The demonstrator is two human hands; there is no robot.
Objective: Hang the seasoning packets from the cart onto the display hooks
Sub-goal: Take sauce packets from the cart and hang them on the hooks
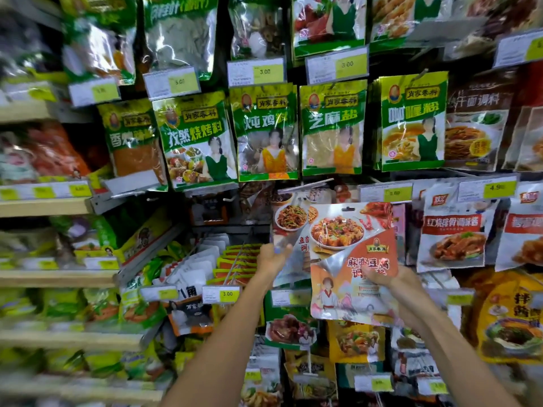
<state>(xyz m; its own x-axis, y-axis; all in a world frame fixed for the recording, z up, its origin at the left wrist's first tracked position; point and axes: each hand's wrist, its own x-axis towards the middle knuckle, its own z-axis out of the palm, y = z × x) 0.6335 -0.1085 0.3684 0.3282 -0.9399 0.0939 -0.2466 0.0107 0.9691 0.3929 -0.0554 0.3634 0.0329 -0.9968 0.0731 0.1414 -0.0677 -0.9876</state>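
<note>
**Two packets up at the hooks**

While both bare arms reach up toward the wall of hanging goods, the right hand (390, 282) is clamped on the lower right part of a mapo tofu seasoning packet (351, 259) — thumb across its front, the packet held upright with its hang slot at the top. The left hand (271, 257) pinches the lower left edge of a second packet (289, 227), which sits just behind the first and is partly covered by it. A bare metal display hook (305, 185) juts out just above the two packets. Over that hangs a row of green seasoning bags (330, 127) with yellow price tags (266, 71).
</note>
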